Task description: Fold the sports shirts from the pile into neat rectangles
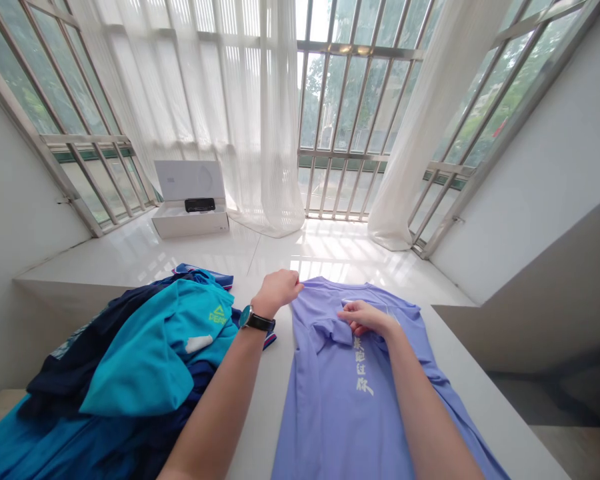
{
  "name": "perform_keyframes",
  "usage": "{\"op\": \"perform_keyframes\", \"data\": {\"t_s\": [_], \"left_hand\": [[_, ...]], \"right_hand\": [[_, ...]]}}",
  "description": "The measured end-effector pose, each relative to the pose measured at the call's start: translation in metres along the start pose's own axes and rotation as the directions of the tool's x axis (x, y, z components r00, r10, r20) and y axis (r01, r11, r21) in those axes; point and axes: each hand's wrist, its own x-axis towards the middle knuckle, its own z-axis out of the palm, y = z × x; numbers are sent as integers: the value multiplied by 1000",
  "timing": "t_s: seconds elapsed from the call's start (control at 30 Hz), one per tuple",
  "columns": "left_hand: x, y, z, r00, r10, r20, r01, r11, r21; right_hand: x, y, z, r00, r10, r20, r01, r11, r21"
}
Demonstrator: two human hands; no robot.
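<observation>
Lettering on the garments and packaging. On the purple shirt [325,407], a vertical column of white characters [363,368] runs down the front; the lower three read 跑, 过 and 你, while the one above them, just below the right hand [366,317], is less distinct. On the turquoise shirt [140,360], a yellow-green triangular emblem [219,310] surmounts a word in the same colour, legible as "PEA", its ending unclear. Faint grey marks on the white box [190,224], on lid and front, are too small to read.

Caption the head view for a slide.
Left hand and right hand pinch a lavender shirt beside piled blue clothes.
</observation>
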Motion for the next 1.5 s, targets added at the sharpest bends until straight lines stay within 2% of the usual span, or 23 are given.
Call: {"op": "perform_keyframes", "data": {"t_s": [0.1,0.2,0.27,0.37,0.5,0.67,0.83,0.97,1.2,1.37,1.5], "left_hand": [[-30,23,4,993,48,107,-52,998,27],[-65,47,20,976,61,209,-74,996,54],[-84,59,33,972,36,231,-57,995,86],[-103,68,49,978,-49,203,23,991,132],[-112,56,54,986,-104,127,86,986,141],[-123,29,35,982,-179,54,169,974,152],[-137,20,26,979,-186,81,170,971,170],[-139,22,30,983,-107,150,84,984,156],[-111,34,53,999,-18,-40,22,994,107],[-101,27,74,998,38,-46,-34,997,75],[-100,21,80,997,55,-59,-51,997,59]], "right_hand": [[2,1,1,1000,-2,-8,2,1000,-16],[3,1,1,1000,-18,-17,18,1000,-9],[4,1,1,999,-26,-22,26,1000,-3],[6,4,0,999,-27,-26,27,1000,4],[8,6,0,999,-27,-30,28,999,21],[5,3,-1,999,-36,-33,37,999,17],[-2,-3,-3,997,-77,20,77,997,-8],[-6,-6,-5,993,-83,85,87,995,-41],[0,-7,-2,995,-81,64,88,988,-130],[-6,-10,-4,985,-137,108,149,983,-106],[-17,-14,-8,978,-132,160,152,981,-118]]}}
